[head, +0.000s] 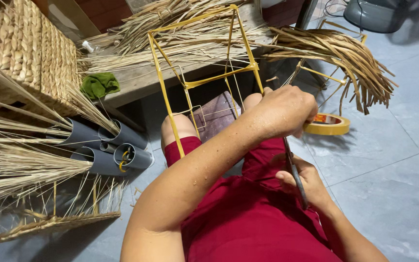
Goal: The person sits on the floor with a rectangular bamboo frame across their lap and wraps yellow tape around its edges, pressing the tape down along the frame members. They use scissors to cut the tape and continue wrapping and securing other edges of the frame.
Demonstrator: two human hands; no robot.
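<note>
A yellow wire frame (204,80) stands tilted against my knees, above my red clothing. My left hand (287,110) reaches across my lap and is closed in a fist at the frame's lower right leg. Just below it, my right hand (309,183) grips a slim dark tool (294,171) that runs up toward the left fist. The tool's upper end is hidden behind that fist, so I cannot tell what it touches.
A roll of yellow tape (327,124) lies on the grey tiles to the right. Dried reed bundles (335,56) and a second yellow frame sit behind it. Grey pipes (122,148), a woven basket (23,46), a green cloth (99,85) and a half-woven base (49,223) crowd the left.
</note>
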